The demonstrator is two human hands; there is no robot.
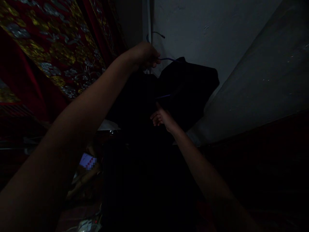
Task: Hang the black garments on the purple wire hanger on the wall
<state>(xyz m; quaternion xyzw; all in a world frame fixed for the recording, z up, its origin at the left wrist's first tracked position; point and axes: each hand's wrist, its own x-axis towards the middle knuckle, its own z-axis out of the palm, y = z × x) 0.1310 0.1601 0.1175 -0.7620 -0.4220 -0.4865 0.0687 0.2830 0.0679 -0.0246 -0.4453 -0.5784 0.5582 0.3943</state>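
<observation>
Black cloth (190, 87): detail mostly lost in shadow

Left hand (145, 58) pinches a bluish rod (169, 59), the gripped end hidden by the fingers. A second bluish length (163, 96) shows above the right hand (164, 118); any join is hidden. The cloth lies before the lower left corner of the grey wall (212, 38), its folds and lower border indistinct (light is very poor). Right fingers and thumb stand apart; contact with the cloth cannot be told.

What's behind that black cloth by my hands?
A grey wall shows past the upper and right edges of the black cloth. Whatever lies directly behind the cloth is covered, so I can't tell what's there.
</observation>
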